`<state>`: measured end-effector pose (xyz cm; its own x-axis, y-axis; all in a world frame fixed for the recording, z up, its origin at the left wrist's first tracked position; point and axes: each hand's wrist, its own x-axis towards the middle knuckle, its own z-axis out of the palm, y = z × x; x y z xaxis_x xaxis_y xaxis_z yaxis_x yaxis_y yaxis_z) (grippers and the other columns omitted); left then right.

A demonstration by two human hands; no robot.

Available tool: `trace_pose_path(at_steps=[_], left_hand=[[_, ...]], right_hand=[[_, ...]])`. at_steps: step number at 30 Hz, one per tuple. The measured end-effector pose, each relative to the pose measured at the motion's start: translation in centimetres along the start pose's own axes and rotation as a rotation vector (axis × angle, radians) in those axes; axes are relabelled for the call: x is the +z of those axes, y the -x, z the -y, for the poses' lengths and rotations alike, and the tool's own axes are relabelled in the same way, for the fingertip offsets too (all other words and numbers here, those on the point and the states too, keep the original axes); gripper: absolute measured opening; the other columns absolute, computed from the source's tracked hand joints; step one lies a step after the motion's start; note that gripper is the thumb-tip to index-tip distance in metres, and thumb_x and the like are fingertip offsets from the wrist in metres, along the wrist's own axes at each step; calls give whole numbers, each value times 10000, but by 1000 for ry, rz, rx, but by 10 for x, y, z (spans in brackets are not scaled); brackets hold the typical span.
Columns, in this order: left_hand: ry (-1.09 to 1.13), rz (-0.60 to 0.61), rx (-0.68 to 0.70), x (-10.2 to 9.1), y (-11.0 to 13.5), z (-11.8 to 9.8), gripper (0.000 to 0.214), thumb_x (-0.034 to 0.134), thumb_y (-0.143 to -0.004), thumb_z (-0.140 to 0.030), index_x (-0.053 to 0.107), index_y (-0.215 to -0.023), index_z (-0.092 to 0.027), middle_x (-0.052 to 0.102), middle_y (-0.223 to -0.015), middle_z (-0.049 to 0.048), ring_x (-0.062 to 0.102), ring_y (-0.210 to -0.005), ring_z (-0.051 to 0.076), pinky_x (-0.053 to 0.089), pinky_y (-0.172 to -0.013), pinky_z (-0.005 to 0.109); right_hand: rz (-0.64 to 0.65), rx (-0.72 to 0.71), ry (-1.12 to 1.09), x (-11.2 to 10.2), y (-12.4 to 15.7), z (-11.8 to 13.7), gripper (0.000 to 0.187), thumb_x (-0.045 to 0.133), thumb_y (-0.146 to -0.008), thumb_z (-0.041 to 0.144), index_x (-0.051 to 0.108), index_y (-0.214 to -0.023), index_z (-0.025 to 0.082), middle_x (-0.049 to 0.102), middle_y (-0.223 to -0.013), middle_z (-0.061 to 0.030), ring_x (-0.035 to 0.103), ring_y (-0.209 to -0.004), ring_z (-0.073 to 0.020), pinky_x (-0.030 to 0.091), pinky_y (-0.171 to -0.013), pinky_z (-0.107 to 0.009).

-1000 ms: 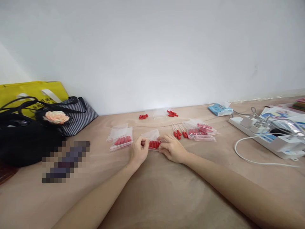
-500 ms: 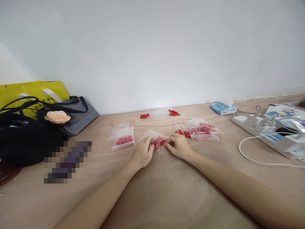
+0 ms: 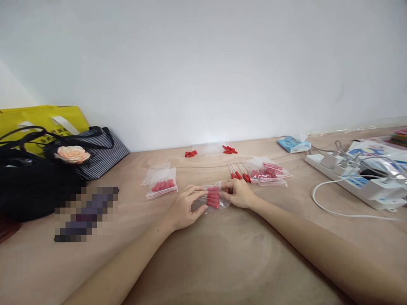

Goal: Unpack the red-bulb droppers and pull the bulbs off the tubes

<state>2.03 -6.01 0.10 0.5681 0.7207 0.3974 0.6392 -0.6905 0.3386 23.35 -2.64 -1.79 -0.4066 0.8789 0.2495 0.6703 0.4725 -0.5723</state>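
Observation:
Between my hands is a clear plastic bag holding several thin sticks with red tips, lined up one above another. My left hand grips the bag's left side, thumb below and fingers above. At the right edge, my right hand pinches the plastic, with some fingertips hidden. Just beyond it lie loose red-tipped sticks, beside a pile of filled clear bags. More bags with red-tipped sticks lie to the left of my left hand.
By the wall are small red pieces, pale sticks and more red pieces. A blue tissue pack and a power strip with cables stand right. Bags, one yellow, and a blurred-out dark object are left.
The bag between my hands has turned and come slightly nearer, its red tips now stacked in a row facing right. My left hand has shifted left and nearer, its thumb and fingers spread wider.

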Motion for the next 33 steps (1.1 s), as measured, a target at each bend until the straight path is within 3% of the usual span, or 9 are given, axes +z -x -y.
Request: trace_pose_path(at_steps=[3, 6, 10, 14, 21, 24, 28, 33], left_hand=[[-30, 77, -69, -6, 8, 8, 353, 475, -793, -299, 508, -1133, -210, 497, -1208, 65, 456, -1104, 204, 380, -932, 363], [-28, 116, -110, -9, 15, 13, 328, 442, -817, -301, 507, -1127, -217, 512, -1193, 56, 469, -1090, 192, 381, -932, 355], [-28, 85, -109, -11, 18, 14, 272, 457, -809, -285, 541, -1056, -208, 551, -1122, 58, 494, -1039, 188, 391, -905, 352], [-20, 39, -105, -9, 17, 15, 214, 494, -787, -279, 561, -975, -203, 579, -1030, 48, 520, -964, 180, 406, -861, 340], [-30, -22, -123, -5, 13, 16, 164, 518, -770, -308, 563, -874, -189, 588, -906, 38, 531, -853, 174, 420, -782, 326], [-18, -28, -117, -6, 12, 16, 161, 518, -769, -313, 564, -866, -193, 586, -902, 36, 528, -848, 173, 419, -773, 321], [6, -9, -110, -7, 12, 15, 162, 528, -764, -321, 567, -857, -196, 579, -891, 31, 525, -836, 166, 422, -753, 305], [10, 9, -125, -6, 13, 16, 172, 525, -765, -328, 566, -873, -199, 563, -903, 31, 514, -852, 169, 416, -766, 309]], right_hand=[[-9, -44, 61, -1, 0, 2, 164, 528, -688, 210, 661, -784, 213, 593, -647, 15, 522, -637, -117, 359, -643, -236], [-54, -121, 68, 1, 2, 3, 244, 551, -656, 167, 651, -872, 216, 622, -785, -14, 534, -775, -153, 374, -721, -268], [-21, -238, -114, 4, 4, 7, 348, 573, -664, 140, 615, -1001, 214, 616, -947, -38, 531, -868, -160, 392, -784, -276], [-6, -253, -273, 5, 4, 11, 307, 643, -668, 263, 629, -968, 198, 605, -997, -45, 532, -930, -170, 386, -843, -292], [35, -298, -243, 4, 2, 23, 296, 658, -660, 267, 629, -947, 202, 602, -992, -27, 532, -947, -170, 375, -858, -281], [71, -248, -229, 3, -1, 26, 216, 624, -692, 263, 634, -896, 193, 625, -905, -13, 555, -870, -150, 390, -803, -256], [100, -71, -185, 4, -5, 26, 129, 606, -691, 254, 640, -782, 169, 634, -745, -5, 556, -674, -114, 401, -635, -211], [125, 29, -95, 2, -6, 29, 222, 653, -626, 357, 599, -702, 155, 595, -648, 1, 497, -563, -92, 352, -520, -196]])
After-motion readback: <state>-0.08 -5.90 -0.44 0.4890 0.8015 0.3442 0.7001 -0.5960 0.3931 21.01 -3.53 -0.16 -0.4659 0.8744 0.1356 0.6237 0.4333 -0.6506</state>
